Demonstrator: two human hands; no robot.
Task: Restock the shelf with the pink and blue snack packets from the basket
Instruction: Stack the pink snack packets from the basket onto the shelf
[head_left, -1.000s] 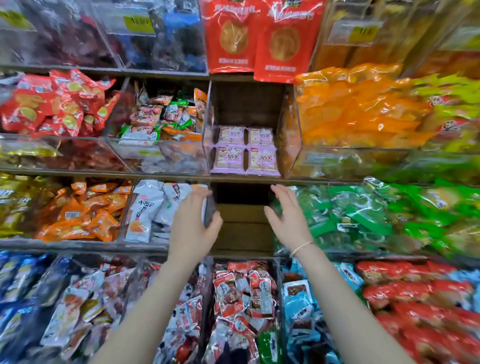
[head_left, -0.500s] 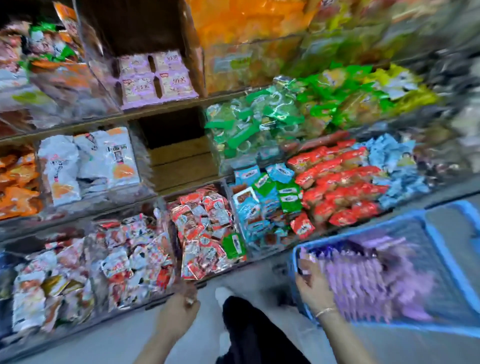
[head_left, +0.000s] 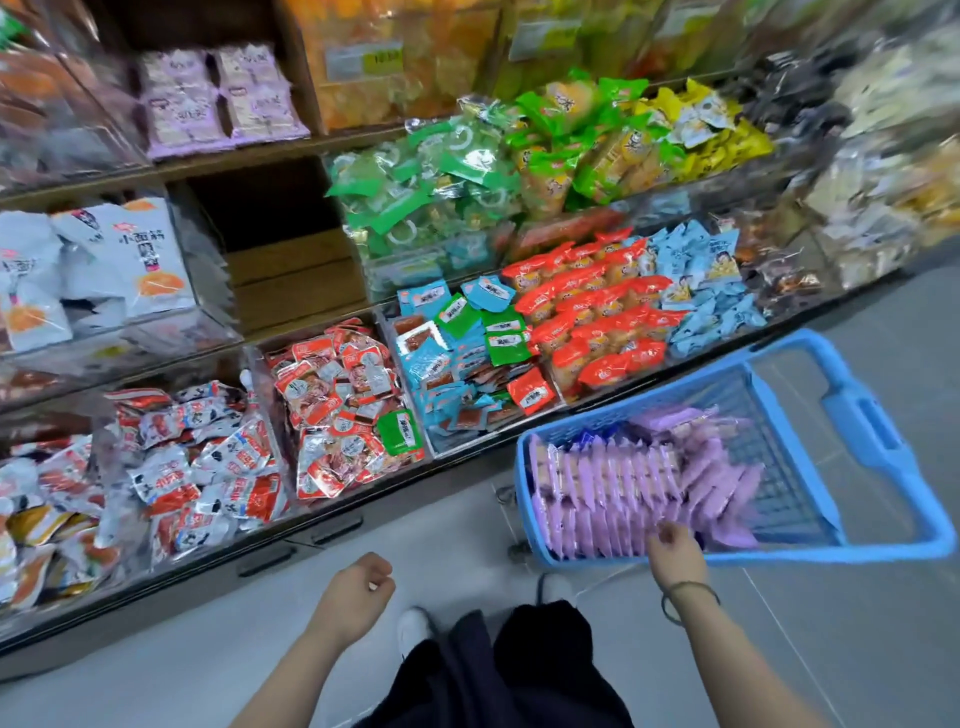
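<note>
A blue plastic basket (head_left: 878, 431) stands on the floor at the right, below the shelves. Rows of pink snack packets (head_left: 623, 488) fill it, with a few dark blue packets (head_left: 592, 435) showing at its far edge. My right hand (head_left: 675, 551) reaches over the near rim, its fingers curled down into the nearest row of pink packets. My left hand (head_left: 358, 587) hangs over the floor, loosely curled and holding nothing. Matching pink packets (head_left: 223, 98) lie in an upper shelf bin. Below that bin is a bare wooden compartment (head_left: 291, 260).
Clear bins of red, white, green and blue snacks (head_left: 337, 405) line the shelf front on the left and ahead. My dark trousers and white shoes (head_left: 415, 626) are on the grey floor, with the basket just to their right.
My hands have left the shelf compartment and dropped low. The view swung down and right to the basket, and my right hand moved from its left edge to the near row of pink packets.
</note>
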